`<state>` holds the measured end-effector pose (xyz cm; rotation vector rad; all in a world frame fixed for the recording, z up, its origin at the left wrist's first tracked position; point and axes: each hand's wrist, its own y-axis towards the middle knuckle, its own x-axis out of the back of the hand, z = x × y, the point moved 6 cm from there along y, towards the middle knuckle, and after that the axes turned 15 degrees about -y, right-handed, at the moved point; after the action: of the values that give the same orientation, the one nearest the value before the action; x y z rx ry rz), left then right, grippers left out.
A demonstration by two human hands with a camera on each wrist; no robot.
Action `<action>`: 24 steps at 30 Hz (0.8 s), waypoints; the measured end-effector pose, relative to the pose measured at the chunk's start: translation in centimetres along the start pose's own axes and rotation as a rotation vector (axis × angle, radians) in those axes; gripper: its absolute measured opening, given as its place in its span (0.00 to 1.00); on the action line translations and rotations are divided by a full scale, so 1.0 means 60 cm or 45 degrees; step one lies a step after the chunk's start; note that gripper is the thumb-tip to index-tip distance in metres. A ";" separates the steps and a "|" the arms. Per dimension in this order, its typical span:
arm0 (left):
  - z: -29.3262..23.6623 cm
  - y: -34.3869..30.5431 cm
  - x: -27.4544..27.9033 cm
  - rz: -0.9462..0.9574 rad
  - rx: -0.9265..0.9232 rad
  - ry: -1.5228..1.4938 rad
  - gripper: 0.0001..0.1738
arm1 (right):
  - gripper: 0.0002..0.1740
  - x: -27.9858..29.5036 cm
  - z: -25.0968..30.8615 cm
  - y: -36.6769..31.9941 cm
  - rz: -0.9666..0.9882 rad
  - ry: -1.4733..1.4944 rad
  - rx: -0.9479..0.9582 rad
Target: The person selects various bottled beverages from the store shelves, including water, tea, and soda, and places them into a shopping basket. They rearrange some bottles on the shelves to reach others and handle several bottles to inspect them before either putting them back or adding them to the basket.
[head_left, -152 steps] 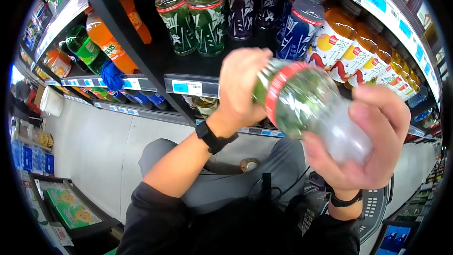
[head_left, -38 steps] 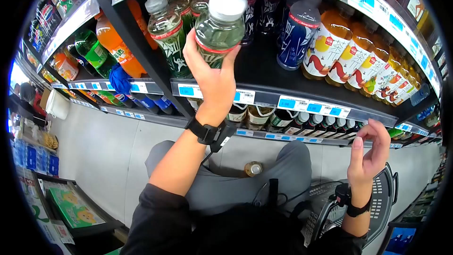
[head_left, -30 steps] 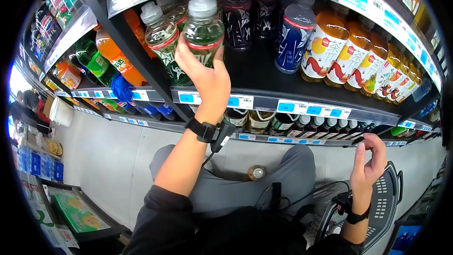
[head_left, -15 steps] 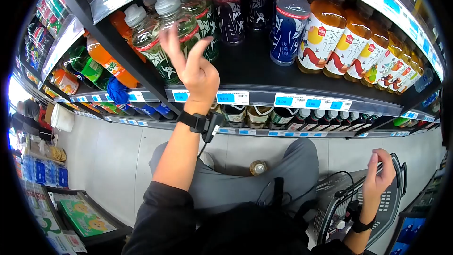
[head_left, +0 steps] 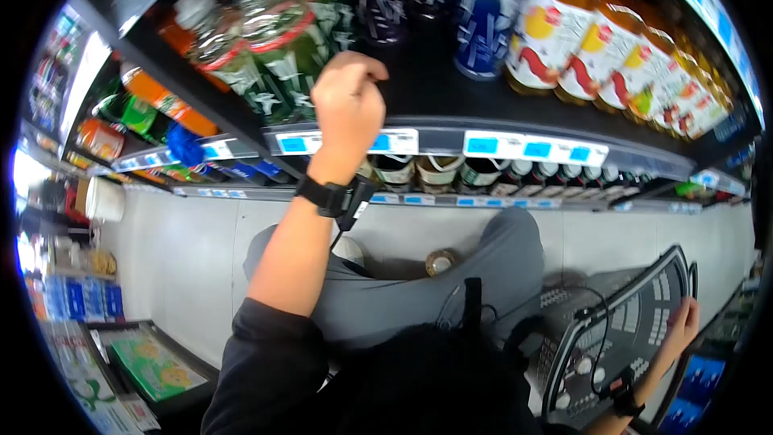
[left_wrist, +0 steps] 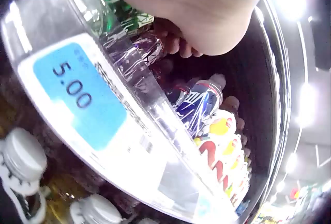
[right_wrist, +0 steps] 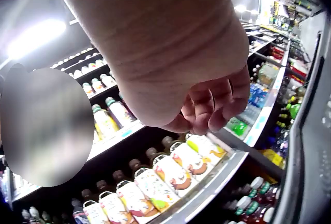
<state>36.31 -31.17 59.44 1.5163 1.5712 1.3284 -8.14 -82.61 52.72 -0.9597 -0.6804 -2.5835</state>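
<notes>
My left hand [head_left: 348, 106] is at the shelf's front edge, beside the green-filled bottles [head_left: 283, 48] with red-rimmed labels. Its fingers are curled and hold nothing; the left wrist view shows the fingertips [left_wrist: 183, 48] bent in toward the palm, over the shelf lip. To the right of it stand dark purple bottles [head_left: 378, 4], a blue-labelled bottle [head_left: 488, 20] and a row of amber tea bottles [head_left: 547, 36]. Low on the right, my right hand [head_left: 683, 324] is by the rim of a grey shopping basket [head_left: 636, 314], its fingers [right_wrist: 220, 105] loosely bent around nothing.
White-capped things [head_left: 584, 366] lie in the basket. A small bottle [head_left: 440, 262] stands on the floor between the person's legs. Price tags [head_left: 493, 145] line the shelf edge, with more bottles [head_left: 547, 177] below. Orange soda [head_left: 169, 101] sits left of a black upright.
The left hand set a green bottle back among the others, let go and drew back, fingers curling. The right hand moved down and right to the basket's rim. The view tilted lower.
</notes>
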 end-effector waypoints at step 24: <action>0.078 -0.044 -0.105 0.637 0.048 0.407 0.14 | 0.27 -0.027 -0.334 -0.286 0.982 -0.744 -1.110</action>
<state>40.73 -35.63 53.98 1.8730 1.4539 1.9046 -24.92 -78.54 32.75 -1.7949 0.6986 -1.8215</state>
